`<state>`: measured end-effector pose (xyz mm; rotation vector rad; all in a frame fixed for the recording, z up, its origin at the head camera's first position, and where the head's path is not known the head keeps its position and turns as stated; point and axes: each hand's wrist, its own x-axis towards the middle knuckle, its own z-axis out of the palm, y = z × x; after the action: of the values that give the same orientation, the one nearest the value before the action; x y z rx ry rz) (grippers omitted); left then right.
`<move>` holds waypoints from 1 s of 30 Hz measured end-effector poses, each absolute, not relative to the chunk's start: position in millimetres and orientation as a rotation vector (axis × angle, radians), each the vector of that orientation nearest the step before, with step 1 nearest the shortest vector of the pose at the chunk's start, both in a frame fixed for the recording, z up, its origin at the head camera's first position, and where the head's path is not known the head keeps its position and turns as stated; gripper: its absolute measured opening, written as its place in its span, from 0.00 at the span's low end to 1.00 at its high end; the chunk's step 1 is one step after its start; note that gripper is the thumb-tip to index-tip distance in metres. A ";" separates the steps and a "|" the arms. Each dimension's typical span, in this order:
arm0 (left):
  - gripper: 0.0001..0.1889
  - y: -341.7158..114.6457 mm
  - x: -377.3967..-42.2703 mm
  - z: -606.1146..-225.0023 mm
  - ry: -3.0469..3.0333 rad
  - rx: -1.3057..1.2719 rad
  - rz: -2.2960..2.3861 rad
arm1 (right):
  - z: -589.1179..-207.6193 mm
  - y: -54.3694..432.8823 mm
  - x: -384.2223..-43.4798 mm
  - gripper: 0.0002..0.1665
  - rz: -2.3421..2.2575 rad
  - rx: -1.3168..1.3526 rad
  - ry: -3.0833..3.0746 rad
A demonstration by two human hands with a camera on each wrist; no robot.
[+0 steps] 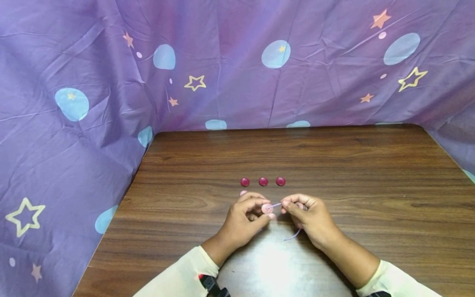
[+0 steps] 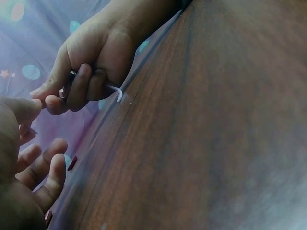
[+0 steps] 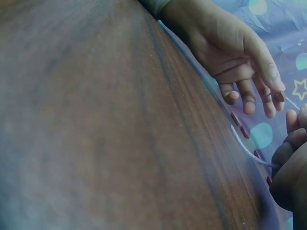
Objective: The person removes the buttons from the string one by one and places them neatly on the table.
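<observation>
In the head view my left hand point(image 1: 243, 218) pinches a pale pink button point(image 1: 266, 208) between its thumb and fingertips, the other fingers spread loosely. A lilac cord point(image 1: 274, 205) runs from the button's face to my right hand point(image 1: 315, 216), whose thumb and forefinger pinch it. From under the right palm the cord's loose end point(image 1: 292, 236) hangs out; the left wrist view also shows this cord end point(image 2: 119, 93). The right hand's remaining fingers curl inward, and what they cover is mostly hidden. Edge-on, the held button point(image 3: 278, 97) appears in the right wrist view.
Beyond the hands, three dark red buttons lie in a row on the brown wooden table point(image 1: 185, 165): a left one point(image 1: 245, 182), a middle one point(image 1: 263, 181) and a right one point(image 1: 281, 181). A small pink thing point(image 1: 243, 192) shows behind the left fingers. Purple cloth point(image 1: 237, 99) hangs behind.
</observation>
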<state>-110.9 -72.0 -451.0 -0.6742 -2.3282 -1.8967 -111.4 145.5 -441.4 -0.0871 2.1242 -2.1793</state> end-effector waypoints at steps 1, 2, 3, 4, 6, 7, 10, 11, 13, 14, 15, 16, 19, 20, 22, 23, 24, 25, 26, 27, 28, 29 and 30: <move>0.15 -72.0 -111.0 -451.2 -2.325 -0.677 -1.897 | -441.5 145.8 -111.5 0.07 -2.184 -0.087 2.122; 0.15 -71.9 -111.1 -451.4 -2.322 -0.678 -1.899 | -441.6 146.0 -111.5 0.08 -2.192 -0.088 2.116; 0.16 -71.8 -111.4 -451.7 -2.322 -0.676 -1.900 | -441.6 146.2 -111.6 0.09 -2.199 -0.089 2.110; 0.15 -71.8 -111.5 -451.8 -2.318 -0.679 -1.899 | -441.7 146.3 -111.8 0.10 -2.211 -0.088 2.100; 0.15 -71.8 -111.7 -451.7 -2.314 -0.679 -1.893 | -441.9 146.7 -112.5 0.13 -2.245 -0.075 2.080; 0.15 -71.7 -111.8 -451.8 -2.312 -0.680 -1.888 | -441.8 146.9 -112.9 0.14 -2.263 -0.061 2.074; 0.14 -71.7 -111.6 -451.4 -2.315 -0.674 -1.874 | -442.2 148.0 -114.7 0.16 -2.320 -0.010 2.050; 0.14 -71.7 -111.6 -451.5 -2.319 -0.670 -1.872 | -442.4 148.5 -115.4 0.16 -2.332 0.009 2.048; 0.13 -71.9 -111.6 -451.8 -2.328 -0.662 -1.864 | -442.8 149.4 -116.7 0.14 -2.348 0.041 2.041; 0.13 -71.8 -111.7 -451.9 -2.332 -0.658 -1.861 | -443.1 149.9 -117.3 0.13 -2.357 0.050 2.032; 0.14 -71.8 -111.8 -452.1 -2.336 -0.653 -1.859 | -443.2 150.1 -117.7 0.13 -2.364 0.058 2.024; 0.14 -71.9 -111.8 -452.1 -2.342 -0.647 -1.856 | -443.4 150.2 -117.9 0.12 -2.372 0.064 2.016; 0.15 -71.7 -111.8 -451.7 -2.350 -0.630 -1.843 | -443.7 150.3 -118.1 0.12 -2.397 0.077 1.986; 0.15 -71.5 -111.7 -451.4 -2.348 -0.625 -1.841 | -443.6 150.2 -117.9 0.13 -2.403 0.080 1.976; 0.16 -71.4 -111.7 -451.2 -2.343 -0.616 -1.832 | -442.9 149.7 -117.5 0.13 -2.410 0.091 1.958; 0.16 -71.2 -111.6 -451.1 -2.336 -0.616 -1.825 | -442.7 149.6 -117.4 0.13 -2.408 0.093 1.953; 0.16 -71.2 -111.6 -451.2 -2.331 -0.615 -1.817 | -442.4 149.3 -117.4 0.13 -2.407 0.101 1.949; 0.16 -71.2 -111.7 -451.4 -2.325 -0.615 -1.805 | -442.1 149.1 -117.4 0.13 -2.402 0.111 1.946; 0.15 -71.5 -112.0 -452.0 -2.317 -0.617 -1.786 | -441.9 149.0 -117.5 0.12 -2.395 0.118 1.946; 0.16 -71.8 -112.3 -452.4 -2.313 -0.616 -1.763 | -441.8 149.0 -117.7 0.12 -2.388 0.126 1.945; 0.16 -72.1 -112.6 -452.5 -2.310 -0.615 -1.738 | -441.7 149.1 -117.9 0.12 -2.380 0.133 1.946; 0.16 -72.5 -113.0 -452.8 -2.306 -0.611 -1.712 | -441.8 149.3 -118.3 0.12 -2.374 0.137 1.946; 0.16 -73.1 -113.6 -453.0 -2.308 -0.601 -1.682 | -441.9 149.5 -118.5 0.12 -2.370 0.146 1.944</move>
<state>-113.6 -73.1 -453.0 -0.6006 -2.3080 -1.6819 -118.5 149.5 -441.9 0.1459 1.9443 -2.3701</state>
